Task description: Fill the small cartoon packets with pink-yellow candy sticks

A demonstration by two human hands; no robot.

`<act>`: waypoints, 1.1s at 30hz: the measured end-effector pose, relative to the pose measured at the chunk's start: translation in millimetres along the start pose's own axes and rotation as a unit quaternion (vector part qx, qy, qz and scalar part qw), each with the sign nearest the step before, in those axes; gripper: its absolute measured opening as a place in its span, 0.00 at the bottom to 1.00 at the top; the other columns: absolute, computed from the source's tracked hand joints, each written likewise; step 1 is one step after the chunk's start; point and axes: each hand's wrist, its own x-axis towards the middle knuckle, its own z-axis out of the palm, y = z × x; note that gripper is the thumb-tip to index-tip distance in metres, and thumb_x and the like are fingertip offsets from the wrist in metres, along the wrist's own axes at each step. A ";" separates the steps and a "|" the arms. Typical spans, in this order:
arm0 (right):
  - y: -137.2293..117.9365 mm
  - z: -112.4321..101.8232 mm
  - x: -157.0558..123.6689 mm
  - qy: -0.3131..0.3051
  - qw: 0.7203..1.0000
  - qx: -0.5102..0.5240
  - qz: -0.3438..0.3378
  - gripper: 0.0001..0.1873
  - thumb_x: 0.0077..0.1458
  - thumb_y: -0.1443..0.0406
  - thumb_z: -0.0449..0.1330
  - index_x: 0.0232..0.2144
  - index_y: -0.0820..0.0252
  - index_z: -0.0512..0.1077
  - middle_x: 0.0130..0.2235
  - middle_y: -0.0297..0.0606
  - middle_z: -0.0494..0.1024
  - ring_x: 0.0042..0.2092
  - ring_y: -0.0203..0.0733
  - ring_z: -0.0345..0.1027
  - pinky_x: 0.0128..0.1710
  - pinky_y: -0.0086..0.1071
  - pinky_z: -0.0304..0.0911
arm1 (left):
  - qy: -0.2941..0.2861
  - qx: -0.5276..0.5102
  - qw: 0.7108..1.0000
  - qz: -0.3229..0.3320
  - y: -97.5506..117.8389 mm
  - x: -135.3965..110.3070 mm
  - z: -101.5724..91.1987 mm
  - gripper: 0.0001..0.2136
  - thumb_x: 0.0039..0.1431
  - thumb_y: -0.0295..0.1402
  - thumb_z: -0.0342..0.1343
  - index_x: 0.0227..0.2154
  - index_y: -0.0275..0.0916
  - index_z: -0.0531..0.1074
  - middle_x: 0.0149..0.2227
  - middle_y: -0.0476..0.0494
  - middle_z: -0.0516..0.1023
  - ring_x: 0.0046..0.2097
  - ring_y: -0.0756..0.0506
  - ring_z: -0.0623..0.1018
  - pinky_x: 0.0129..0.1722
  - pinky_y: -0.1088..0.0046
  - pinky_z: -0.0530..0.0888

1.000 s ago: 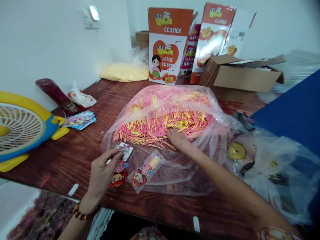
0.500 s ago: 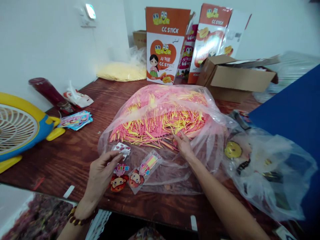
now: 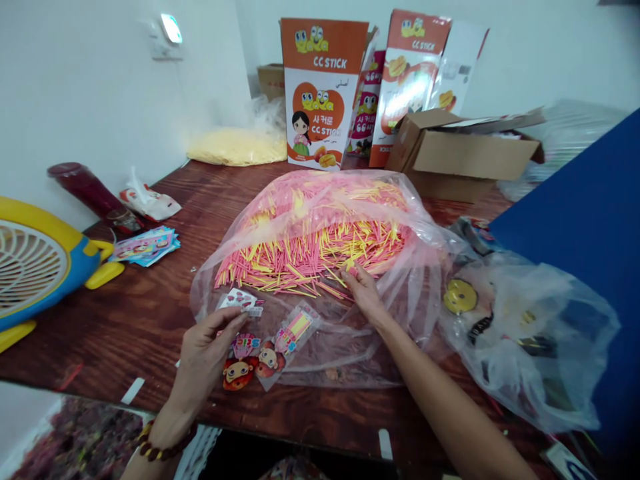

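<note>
A big clear plastic bag (image 3: 425,267) lies open on the wooden table (image 3: 140,300), heaped with several pink and yellow sticks (image 3: 320,247). My right hand (image 3: 363,290) reaches into the bag's mouth and its fingers pinch at sticks at the near edge of the heap. My left hand (image 3: 205,353) holds a small clear packet (image 3: 240,353) printed with a cartoon face, its open top held between thumb and fingers. A second packet (image 3: 285,340), with sticks inside, lies beside it on the plastic.
A yellow and blue fan (image 3: 35,260) stands at the left edge. Behind it are a dark red bottle (image 3: 90,190), a crumpled wrapper and a stack of packets (image 3: 145,243). Orange CC STICK boxes (image 3: 320,87), a cardboard box (image 3: 460,153) and another plastic bag (image 3: 525,327) sit behind and right.
My right hand has pulled back from deeper in the stick heap to its near edge and closed on sticks. My left hand with the packet has barely shifted; the view drifted slightly.
</note>
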 end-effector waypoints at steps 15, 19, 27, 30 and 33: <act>0.9 -1.2 -13.5 0.001 0.999 -0.026 -0.023 0.13 0.54 0.53 0.58 0.32 0.55 0.73 0.34 0.37 0.80 0.41 0.47 0.71 0.50 0.43 0.64 | -0.046 -0.149 0.984 -0.089 7.7 -6.7 22.7 0.12 0.46 0.40 0.69 0.28 0.38 0.77 0.26 0.52 0.76 0.29 0.52 0.74 0.30 0.81 0.71; -7.7 -3.9 -10.6 0.026 0.995 0.086 0.049 0.17 0.52 0.50 0.60 0.35 0.55 0.72 0.30 0.35 0.79 0.31 0.42 0.70 0.36 0.36 0.67 | -0.113 -0.169 0.972 -0.122 6.2 -13.9 36.1 0.12 0.48 0.39 0.68 0.32 0.38 0.77 0.29 0.51 0.77 0.31 0.51 0.74 0.31 0.80 0.71; -15.6 -0.3 5.0 -0.089 0.977 -0.189 -0.034 0.07 0.55 0.61 0.57 0.27 0.56 0.69 0.27 0.34 0.74 0.31 0.41 0.66 0.33 0.32 0.62 | -0.121 -0.163 0.968 -0.145 9.9 -16.2 38.9 0.14 0.44 0.40 0.70 0.32 0.37 0.77 0.29 0.50 0.79 0.29 0.51 0.74 0.30 0.77 0.72; -23.9 12.3 4.4 -0.148 0.924 -0.349 -0.051 0.08 0.56 0.70 0.53 0.31 0.58 0.71 0.37 0.43 0.78 0.39 0.46 0.69 0.40 0.35 0.62 | -0.117 -0.135 0.974 -0.138 7.0 -16.4 33.9 0.16 0.45 0.41 0.69 0.33 0.37 0.78 0.30 0.48 0.80 0.29 0.50 0.75 0.30 0.76 0.72; -29.0 23.2 2.5 -0.147 0.885 -0.441 -0.018 0.11 0.57 0.74 0.51 0.35 0.60 0.71 0.42 0.50 0.77 0.43 0.48 0.69 0.43 0.36 0.61 | -0.110 -0.131 0.975 -0.145 3.4 -16.8 28.7 0.17 0.44 0.43 0.69 0.33 0.36 0.78 0.30 0.48 0.81 0.29 0.50 0.75 0.30 0.75 0.72</act>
